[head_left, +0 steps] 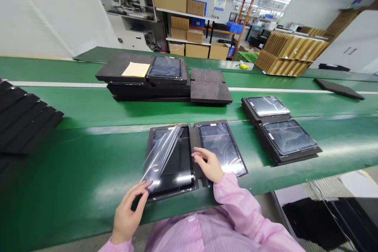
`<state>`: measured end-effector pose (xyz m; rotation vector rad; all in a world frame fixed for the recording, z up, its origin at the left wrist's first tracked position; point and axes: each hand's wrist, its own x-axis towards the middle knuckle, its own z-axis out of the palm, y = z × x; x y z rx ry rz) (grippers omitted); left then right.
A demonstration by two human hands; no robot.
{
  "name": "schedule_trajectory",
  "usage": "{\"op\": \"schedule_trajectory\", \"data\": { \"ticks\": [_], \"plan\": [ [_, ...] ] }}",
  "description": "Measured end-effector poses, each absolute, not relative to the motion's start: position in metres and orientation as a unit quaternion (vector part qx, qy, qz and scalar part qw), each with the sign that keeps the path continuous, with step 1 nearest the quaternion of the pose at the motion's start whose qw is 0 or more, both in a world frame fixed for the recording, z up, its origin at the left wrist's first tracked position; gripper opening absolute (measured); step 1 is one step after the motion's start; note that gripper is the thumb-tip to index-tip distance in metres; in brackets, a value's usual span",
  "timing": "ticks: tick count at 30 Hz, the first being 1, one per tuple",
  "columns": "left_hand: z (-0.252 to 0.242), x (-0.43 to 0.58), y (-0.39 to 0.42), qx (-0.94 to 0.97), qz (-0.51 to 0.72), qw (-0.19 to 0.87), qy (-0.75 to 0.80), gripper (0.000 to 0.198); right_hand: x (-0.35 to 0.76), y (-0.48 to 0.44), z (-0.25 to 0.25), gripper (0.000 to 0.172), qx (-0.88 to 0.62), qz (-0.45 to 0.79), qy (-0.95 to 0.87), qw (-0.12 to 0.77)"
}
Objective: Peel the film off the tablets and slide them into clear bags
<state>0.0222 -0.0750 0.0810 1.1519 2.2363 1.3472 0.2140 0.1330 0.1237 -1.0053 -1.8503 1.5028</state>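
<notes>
My left hand (131, 208) pinches the lower corner of a clear protective film (161, 153). This film is peeled back diagonally across a black tablet screen (177, 165), baring its right and lower part, while the upper left stays covered. The screen lies flat in a dark foam tray (193, 136). My right hand (209, 164) hovers or rests at the screen's right edge, fingers loosely curved, thumb a little apart, nothing visible in them. Beneath and beside that hand lies a second film-covered tablet screen (217, 139) in the tray's right half.
To the right is a stack of foam trays with film-covered screens (289, 137). Behind stand piled foam trays (150, 91) bearing a yellow paper (136, 69) and another screen (165, 66). More dark foam (26, 122) is stacked at left. Wrapped cardboard dividers (291, 53) stand at back right.
</notes>
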Motion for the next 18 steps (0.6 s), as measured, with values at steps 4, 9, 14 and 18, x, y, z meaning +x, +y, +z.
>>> {"op": "schedule_trajectory", "data": {
  "ticks": [4,9,14,18],
  "plan": [
    [0.078,0.016,-0.076,0.457,0.454,0.128,0.754,0.033,0.184,0.130,0.125,0.049,-0.374,0.611,-0.661,0.225],
    [0.074,0.018,-0.067,0.394,0.451,0.076,0.797,0.037,0.173,0.131,0.133,0.065,-0.391,0.600,-0.672,0.187],
    [0.062,0.016,-0.064,0.366,0.398,0.107,0.834,0.067,0.165,0.127,0.144,0.073,-0.387,0.531,-0.732,0.182],
    [0.044,0.005,-0.067,0.381,0.353,0.109,0.848,0.070,0.142,0.101,0.155,0.071,-0.293,0.445,-0.826,0.182]
  ]
}}
